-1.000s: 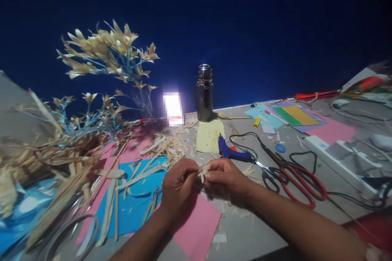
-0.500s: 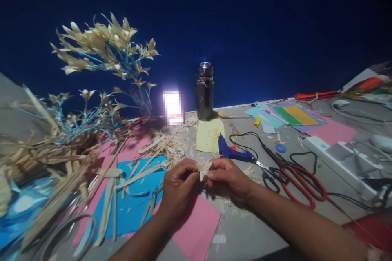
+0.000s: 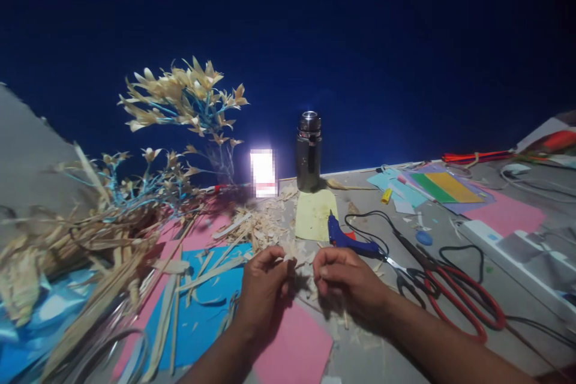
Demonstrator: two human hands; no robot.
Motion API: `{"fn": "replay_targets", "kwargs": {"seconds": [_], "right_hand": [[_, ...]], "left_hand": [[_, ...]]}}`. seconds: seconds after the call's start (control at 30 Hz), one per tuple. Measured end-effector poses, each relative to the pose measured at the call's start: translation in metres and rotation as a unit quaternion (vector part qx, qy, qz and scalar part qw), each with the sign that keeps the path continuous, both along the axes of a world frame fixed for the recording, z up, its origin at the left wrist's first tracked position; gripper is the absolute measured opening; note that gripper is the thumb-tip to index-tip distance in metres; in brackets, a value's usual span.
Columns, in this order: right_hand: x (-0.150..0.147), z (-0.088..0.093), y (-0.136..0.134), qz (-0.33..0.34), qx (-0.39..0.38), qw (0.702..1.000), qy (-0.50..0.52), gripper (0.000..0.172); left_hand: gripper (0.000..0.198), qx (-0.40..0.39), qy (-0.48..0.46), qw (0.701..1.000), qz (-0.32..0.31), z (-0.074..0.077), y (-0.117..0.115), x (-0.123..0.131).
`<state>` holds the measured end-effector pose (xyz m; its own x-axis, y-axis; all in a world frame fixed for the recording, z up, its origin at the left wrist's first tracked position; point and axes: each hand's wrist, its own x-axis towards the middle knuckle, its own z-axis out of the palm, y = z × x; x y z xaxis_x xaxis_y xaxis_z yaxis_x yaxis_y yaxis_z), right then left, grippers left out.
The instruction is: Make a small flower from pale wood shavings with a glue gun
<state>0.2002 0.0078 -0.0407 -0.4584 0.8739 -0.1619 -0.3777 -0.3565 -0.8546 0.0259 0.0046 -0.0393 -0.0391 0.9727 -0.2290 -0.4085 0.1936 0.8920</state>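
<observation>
My left hand (image 3: 265, 288) is closed in a pinch above the pink sheet, with a small pale husk flower (image 3: 291, 252) at its fingertips, mostly hidden by the fingers. My right hand (image 3: 346, 279) is a short gap away, fingers curled and thumb pressed to them; whatever is in that pinch does not show. Just beyond the right hand lies a blue glue gun (image 3: 353, 243), beside a yellow sheet (image 3: 310, 219). Red-handled scissors (image 3: 470, 300) rest to the right, and a smaller black-handled pair (image 3: 407, 282) is partly under them.
A steel flask (image 3: 309, 156) stands at the back near a bright lamp. At left rises a branch of husk flowers (image 3: 193, 90) over dry husk strips (image 3: 103, 270) and a blue sheet (image 3: 202, 306). A white power strip (image 3: 508, 258) and cables lie at right.
My hands have moved apart; the right has let go of the pale flower, which both were holding. The whole view has shifted, so objects sit lower and slightly rightward.
</observation>
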Motion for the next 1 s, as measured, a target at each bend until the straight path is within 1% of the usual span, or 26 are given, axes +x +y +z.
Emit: {"fn": "replay_targets", "kwargs": {"seconds": [0.1,0.2,0.3,0.33,0.4,0.43,0.5,0.53,0.57,0.67,0.73,0.8,0.87,1.0], "right_hand": [[0.000,0.000,0.000,-0.011,0.029,0.999,0.028,0.020],[0.000,-0.003,-0.001,-0.017,0.046,0.997,0.051,0.025],[0.000,-0.006,-0.003,-0.020,0.056,0.997,0.058,0.036],[0.001,-0.006,-0.003,-0.023,0.058,0.997,0.055,0.041],[0.002,-0.005,-0.002,-0.035,0.052,0.997,0.040,0.045],[0.003,-0.003,-0.002,-0.040,0.045,0.998,0.031,0.045],[0.005,0.000,0.001,-0.055,0.028,0.998,0.009,0.041],[0.007,0.001,0.002,-0.063,0.025,0.998,-0.003,0.038],[0.008,0.002,0.003,-0.070,0.027,0.997,-0.014,0.037],[0.011,0.004,0.008,-0.070,0.040,0.996,-0.041,0.037],[0.013,0.004,0.010,-0.074,0.041,0.995,-0.053,0.037],[0.014,0.005,0.012,-0.084,0.035,0.994,-0.061,0.038],[0.015,0.005,0.012,-0.090,0.027,0.993,-0.065,0.038],[0.018,0.000,0.013,-0.088,0.025,0.993,-0.078,0.036]], "left_hand": [[0.028,0.019,0.034,0.999,0.013,0.002,0.000,-0.001],[0.027,0.030,0.044,0.999,0.012,0.001,0.000,0.000],[0.027,0.025,0.032,0.999,0.033,0.004,0.003,-0.005],[0.028,0.022,0.031,0.998,0.052,0.008,0.006,-0.010],[0.029,0.021,0.040,0.992,0.115,0.022,0.014,-0.025],[0.029,0.042,0.048,0.986,0.155,0.030,0.019,-0.035],[0.031,0.126,0.005,0.968,0.216,0.047,0.026,-0.052],[0.032,0.139,-0.023,0.966,0.216,0.054,0.028,-0.059],[0.032,0.139,-0.047,0.968,0.203,0.061,0.029,-0.065],[0.033,0.085,-0.092,0.982,0.142,0.071,0.021,-0.070],[0.036,0.059,-0.097,0.986,0.121,0.072,0.011,-0.069],[0.037,0.053,-0.090,0.987,0.122,0.068,0.001,-0.070],[0.037,0.047,-0.078,0.988,0.129,0.061,-0.007,-0.071],[0.037,-0.004,-0.075,0.990,0.120,0.039,-0.015,-0.068]]}}
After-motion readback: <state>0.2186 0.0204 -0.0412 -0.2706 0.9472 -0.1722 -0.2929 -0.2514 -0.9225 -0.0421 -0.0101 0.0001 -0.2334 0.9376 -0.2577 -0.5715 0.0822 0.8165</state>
